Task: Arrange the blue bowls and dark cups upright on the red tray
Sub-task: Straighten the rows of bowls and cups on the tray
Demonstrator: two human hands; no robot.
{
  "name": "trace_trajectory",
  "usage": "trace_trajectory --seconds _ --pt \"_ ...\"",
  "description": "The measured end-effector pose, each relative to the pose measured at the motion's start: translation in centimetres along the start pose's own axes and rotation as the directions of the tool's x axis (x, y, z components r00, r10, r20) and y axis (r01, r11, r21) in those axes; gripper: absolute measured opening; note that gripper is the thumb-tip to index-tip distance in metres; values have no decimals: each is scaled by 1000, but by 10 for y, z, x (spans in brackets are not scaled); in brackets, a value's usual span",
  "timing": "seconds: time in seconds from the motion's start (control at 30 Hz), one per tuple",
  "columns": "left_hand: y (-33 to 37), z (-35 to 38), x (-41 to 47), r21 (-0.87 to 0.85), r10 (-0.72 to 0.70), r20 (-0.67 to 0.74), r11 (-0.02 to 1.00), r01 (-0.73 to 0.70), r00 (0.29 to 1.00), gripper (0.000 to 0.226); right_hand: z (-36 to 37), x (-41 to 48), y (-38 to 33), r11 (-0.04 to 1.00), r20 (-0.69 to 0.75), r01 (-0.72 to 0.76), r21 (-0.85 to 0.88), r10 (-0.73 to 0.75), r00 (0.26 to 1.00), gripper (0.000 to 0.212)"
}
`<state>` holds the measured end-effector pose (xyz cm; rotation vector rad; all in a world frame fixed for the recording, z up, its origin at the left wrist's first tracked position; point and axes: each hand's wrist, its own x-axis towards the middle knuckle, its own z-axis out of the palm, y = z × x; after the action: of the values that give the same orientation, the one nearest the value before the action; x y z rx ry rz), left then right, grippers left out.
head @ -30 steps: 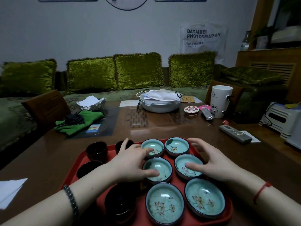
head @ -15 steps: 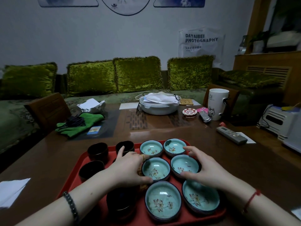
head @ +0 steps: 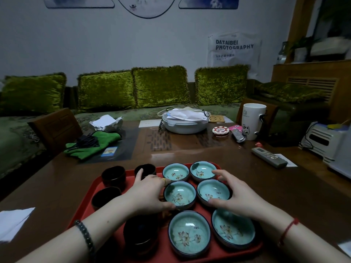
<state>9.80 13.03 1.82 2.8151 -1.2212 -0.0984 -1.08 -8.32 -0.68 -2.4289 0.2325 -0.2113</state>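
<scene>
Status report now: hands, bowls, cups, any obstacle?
Left hand and right hand each on a middle bowl, neither lifted. Six bowls and the visible cups upright on tray. No obstacle.

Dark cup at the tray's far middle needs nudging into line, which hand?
Left. The left hand has a finger on that dark cup; the right hand rests on a blue bowl across the red tray.

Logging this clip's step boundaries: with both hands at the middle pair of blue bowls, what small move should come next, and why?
Probably nudge the two middle bowls into line. The left hand cups the middle left bowl and the right hand the middle right bowl; all six blue bowls already sit upright in two columns on the red tray, so only spacing seems left.
</scene>
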Motion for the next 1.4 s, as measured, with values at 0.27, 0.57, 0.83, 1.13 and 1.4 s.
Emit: trace_trajectory --seconds 0.27,0.57,0.83,1.13,1.4 --pt "17 -3 -27 -59 64 -76 996 -68 995 86 -15 -23 -2 999 -20 51 -5 -51 998 75" --pt "37 10 -60 72 166 -25 984 -163 986 102 -19 -75 0 997 113 75 -11 -73 991 86" --pt "38 17 -67 55 121 -47 991 -119 991 96 -5 -87 -4 996 34 91 -14 -90 995 79" --pt "38 19 -67 37 101 -89 994 -98 991 90 0 -88 -5 996 -7 90 13 -90 996 76" --pt "40 18 -66 50 86 -76 995 -82 993 91 3 -88 -5 996 -36 92 3 -92 995 76"
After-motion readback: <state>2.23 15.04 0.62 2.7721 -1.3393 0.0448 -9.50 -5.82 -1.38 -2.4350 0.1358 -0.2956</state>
